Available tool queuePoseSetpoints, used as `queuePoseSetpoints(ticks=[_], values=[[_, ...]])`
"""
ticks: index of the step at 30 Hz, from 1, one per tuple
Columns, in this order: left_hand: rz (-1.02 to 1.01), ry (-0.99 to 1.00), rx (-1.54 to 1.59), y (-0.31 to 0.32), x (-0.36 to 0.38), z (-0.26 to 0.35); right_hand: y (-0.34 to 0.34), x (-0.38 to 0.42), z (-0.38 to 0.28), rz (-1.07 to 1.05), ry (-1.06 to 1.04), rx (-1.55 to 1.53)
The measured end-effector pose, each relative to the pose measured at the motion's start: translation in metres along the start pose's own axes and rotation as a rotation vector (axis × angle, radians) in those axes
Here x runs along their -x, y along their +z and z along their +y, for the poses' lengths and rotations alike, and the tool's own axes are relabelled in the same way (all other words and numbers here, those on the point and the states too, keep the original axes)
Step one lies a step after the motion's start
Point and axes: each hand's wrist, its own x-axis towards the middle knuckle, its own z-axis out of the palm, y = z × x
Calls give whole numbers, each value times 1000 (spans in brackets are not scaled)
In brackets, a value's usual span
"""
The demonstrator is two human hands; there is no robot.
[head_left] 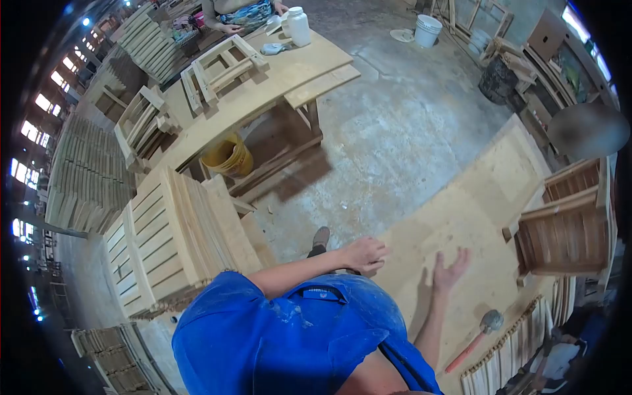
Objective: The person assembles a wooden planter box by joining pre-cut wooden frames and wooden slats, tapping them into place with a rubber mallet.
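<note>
My left hand [366, 255] is in front of my blue shirt, beside the near edge of the plywood table [487, 191]. Its fingers are curled together, and whatever may be inside them is too small to make out. Over the tabletop my right hand [451, 268] is raised with its fingers spread and nothing in it. A mallet [490, 321] with a red handle and a grey head lies on the table below my right hand.
Slatted panels [148, 243] are stacked at the left. Wooden frames [220, 69] and a white jar [298, 26] stand on another table, where a person works. A yellow bucket [228, 158] sits underneath. Slatted wooden pieces [563, 240] stand at the right.
</note>
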Motion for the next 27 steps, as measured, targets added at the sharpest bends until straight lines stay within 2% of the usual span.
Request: queuePoseSetpoints(ticks=[1,3,4,6,8,9,11,13,16,18,22,24,27], values=[[17,4,-5,-16,-3,-21,29,-5,-20,8,-17,1],[-111,121,-86,-43,3,-59,78,4,-57,-9,-18,-17],[-100,102,-71,-57,8,-75,89,7,-79,-33,-32,-14],[70,75,-109,-98,12,-118,106,8,-121,-166,99,169],[194,4,-161,-148,24,-146,111,4,-125,-154,91,159],[195,-2,-166,-169,32,-157,110,3,-123,-135,88,163],[288,-221,-227,-201,49,-177,115,-1,-122,-126,105,132],[310,-259,-227,-226,63,-193,110,-4,-128,-164,88,204],[363,-326,-248,-240,86,-188,113,-2,-130,-168,153,219],[404,-360,-279,-243,101,-178,113,-1,-123,-170,120,213],[392,-388,-290,-243,130,-161,116,1,-121,-147,143,178],[373,-408,-274,-254,145,-164,123,0,-120,-117,154,119],[448,-443,-227,-276,157,-171,120,11,-131,-68,193,64]])
